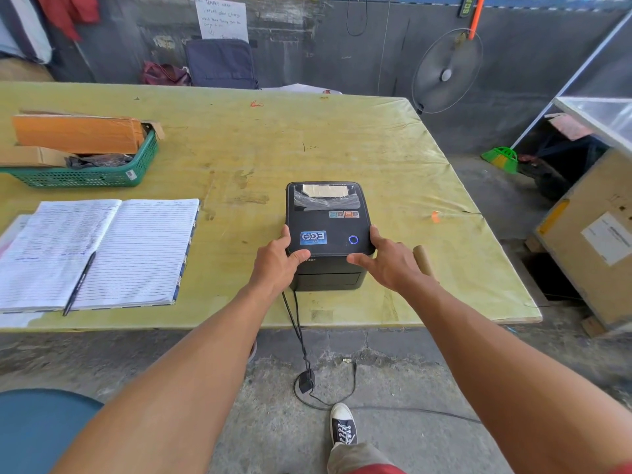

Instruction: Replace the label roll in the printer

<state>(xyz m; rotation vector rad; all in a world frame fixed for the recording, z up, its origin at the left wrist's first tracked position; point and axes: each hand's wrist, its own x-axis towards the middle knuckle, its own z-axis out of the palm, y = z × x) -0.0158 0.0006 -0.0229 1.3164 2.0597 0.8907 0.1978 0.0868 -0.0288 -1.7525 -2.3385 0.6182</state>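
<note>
Both hands' fingers (286,236) on printer (328,217) lid.

A wide surface (239,138) covered in worn yellow-green sheeting fills the middle of the room. Behind it stands a grey, stained wall (325,46) with a handwritten paper notice (222,18) taped up (the writing is too small to read). A round fan (446,71) stands by the wall at the right. The floor (393,388) is rough, cracked concrete. Daylight falls evenly.
</note>
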